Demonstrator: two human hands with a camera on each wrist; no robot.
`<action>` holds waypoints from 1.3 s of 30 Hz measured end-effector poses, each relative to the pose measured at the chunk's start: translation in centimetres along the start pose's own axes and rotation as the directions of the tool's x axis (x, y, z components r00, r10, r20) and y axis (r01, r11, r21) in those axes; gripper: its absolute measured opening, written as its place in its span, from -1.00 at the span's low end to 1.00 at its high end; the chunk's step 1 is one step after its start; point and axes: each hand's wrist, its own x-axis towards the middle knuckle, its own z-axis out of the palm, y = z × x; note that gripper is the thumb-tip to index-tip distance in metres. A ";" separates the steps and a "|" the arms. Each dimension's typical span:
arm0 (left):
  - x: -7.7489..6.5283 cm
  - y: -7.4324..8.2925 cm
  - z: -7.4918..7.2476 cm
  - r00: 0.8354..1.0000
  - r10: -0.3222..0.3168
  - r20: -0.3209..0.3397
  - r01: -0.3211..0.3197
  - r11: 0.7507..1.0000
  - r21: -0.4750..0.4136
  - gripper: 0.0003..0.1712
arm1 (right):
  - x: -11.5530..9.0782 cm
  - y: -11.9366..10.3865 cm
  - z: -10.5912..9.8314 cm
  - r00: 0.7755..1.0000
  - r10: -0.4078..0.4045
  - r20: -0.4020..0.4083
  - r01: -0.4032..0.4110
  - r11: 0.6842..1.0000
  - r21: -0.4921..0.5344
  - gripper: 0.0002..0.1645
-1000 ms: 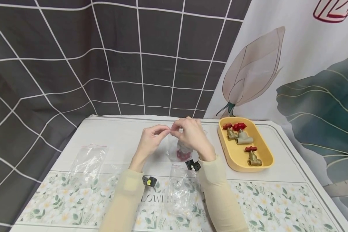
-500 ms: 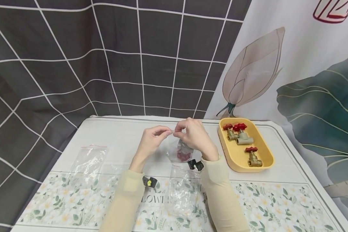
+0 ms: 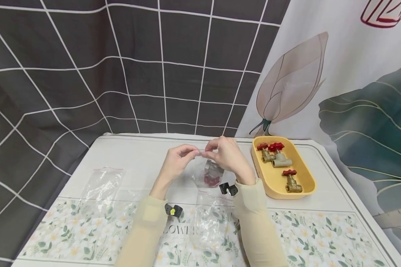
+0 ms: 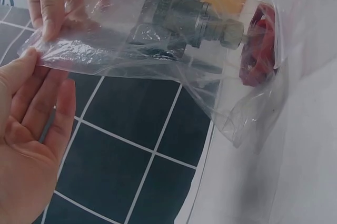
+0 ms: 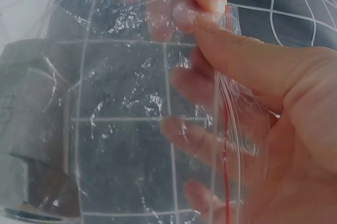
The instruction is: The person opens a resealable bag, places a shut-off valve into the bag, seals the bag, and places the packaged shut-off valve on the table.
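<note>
Pinching this bag (image 5: 131, 92) with our left hand (image 3: 174, 162) and right hand (image 3: 228, 156), we could totally botch the zip (image 5: 226, 145) if the valve (image 4: 202, 25) tugs it sideways.

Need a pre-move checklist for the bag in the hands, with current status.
1. Valve inside the clear bag: ok, red handwheel at the end away from the hands.
2. Left hand gripping: ok, pinches the bag near its mouth.
3. Right hand gripping: ok, pinches it close to the left.
4. Zip strip closed full length: cannot tell.
5. All valves bagged: not ok, three loose valves lie in the yellow tray.
</note>
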 end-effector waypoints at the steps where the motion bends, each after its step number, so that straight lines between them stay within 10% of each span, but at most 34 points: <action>1: 0.0 0.0 0.0 1.000 0.003 -0.001 -0.003 1.000 0.002 -0.83 | 0.0 0.0 0.0 1.000 -0.009 -0.003 0.009 1.000 0.010 -0.82; 39: 0.2 0.2 0.4 0.999 -0.045 0.015 0.046 0.997 -0.055 -0.84 | -0.3 1.3 -0.6 0.987 0.121 0.106 -0.139 0.973 0.183 -0.82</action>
